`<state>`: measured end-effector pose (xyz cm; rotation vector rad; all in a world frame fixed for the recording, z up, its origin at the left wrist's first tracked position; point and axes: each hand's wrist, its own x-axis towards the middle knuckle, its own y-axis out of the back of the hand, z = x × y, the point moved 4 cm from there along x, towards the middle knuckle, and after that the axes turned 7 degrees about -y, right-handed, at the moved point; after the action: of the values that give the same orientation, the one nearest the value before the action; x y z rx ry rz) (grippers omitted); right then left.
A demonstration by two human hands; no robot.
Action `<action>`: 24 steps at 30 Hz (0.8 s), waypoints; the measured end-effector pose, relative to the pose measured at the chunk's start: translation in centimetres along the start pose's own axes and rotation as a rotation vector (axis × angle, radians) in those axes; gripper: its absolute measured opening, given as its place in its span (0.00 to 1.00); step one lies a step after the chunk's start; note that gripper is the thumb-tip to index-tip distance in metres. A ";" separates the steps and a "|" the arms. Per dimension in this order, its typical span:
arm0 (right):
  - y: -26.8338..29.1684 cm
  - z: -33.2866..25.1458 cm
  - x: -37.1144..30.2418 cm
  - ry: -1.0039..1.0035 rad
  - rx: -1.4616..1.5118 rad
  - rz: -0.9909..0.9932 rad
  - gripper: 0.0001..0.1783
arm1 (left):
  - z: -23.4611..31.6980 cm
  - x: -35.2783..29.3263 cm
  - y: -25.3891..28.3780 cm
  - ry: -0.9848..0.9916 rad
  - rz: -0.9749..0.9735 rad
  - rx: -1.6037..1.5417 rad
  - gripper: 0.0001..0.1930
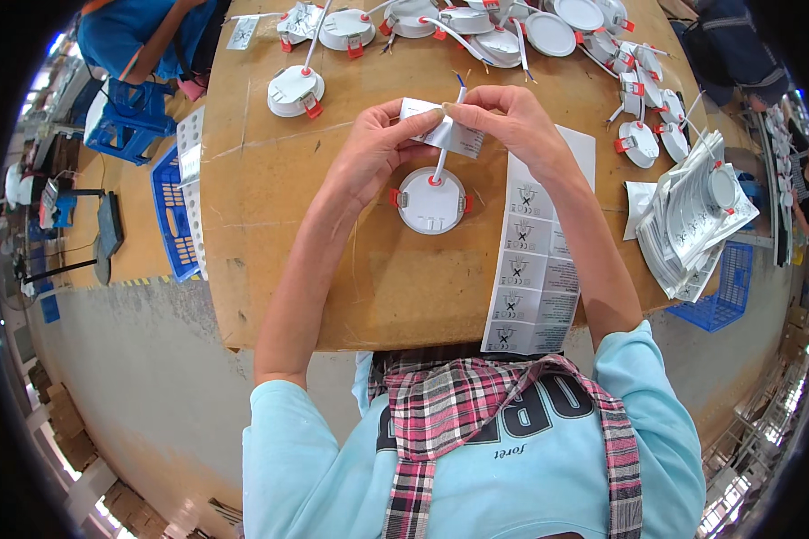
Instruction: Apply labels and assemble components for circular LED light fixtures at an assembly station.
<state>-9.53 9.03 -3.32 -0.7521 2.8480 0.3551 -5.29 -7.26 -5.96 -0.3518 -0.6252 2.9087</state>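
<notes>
Nearest, a label sheet (532,269) runs along the table (270,234) under the right forearm. Beyond it a round white lamp (431,201) lies flat, its white cable (444,153) rising up to the hands. The left hand (377,148) pinches the left edge of a label (449,133) between thumb and forefinger; the right hand (503,121) closes on the same label and on the cable near its bare end, so the label sits directly between both sets of fingertips, above the lamp. It seems to be folding round the cable, though the fingers hide the fold itself.

The likely slip: the sticky label could crease or stick askew if one hand pulls harder than the other, and a tug on the cable could drag the lamp across the table. Farther off lie more lamps (476,27) in a row, and a stack of leaflets (692,225) to the right.
</notes>
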 end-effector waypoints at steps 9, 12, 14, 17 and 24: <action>-0.3 0.5 -0.2 0.025 0.020 0.053 0.16 | -0.4 0.1 0.2 0.015 0.056 0.037 0.12; -0.3 0.9 -0.4 0.034 0.023 0.100 0.16 | -0.7 0.3 0.1 0.021 0.073 0.041 0.12; -0.3 1.0 -0.4 0.035 0.006 0.116 0.16 | -0.6 0.3 0.1 0.006 0.074 0.053 0.12; -0.4 0.8 -0.7 0.039 0.007 0.121 0.17 | -0.6 0.3 0.0 0.034 0.079 0.070 0.12; -0.9 0.2 -1.0 -0.036 -0.059 0.069 0.21 | -0.7 0.3 0.3 -0.016 0.065 0.041 0.12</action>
<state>-8.17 8.79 -3.43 -0.6526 2.8457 0.4594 -5.47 -7.18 -6.74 -0.3509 -0.5664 2.9839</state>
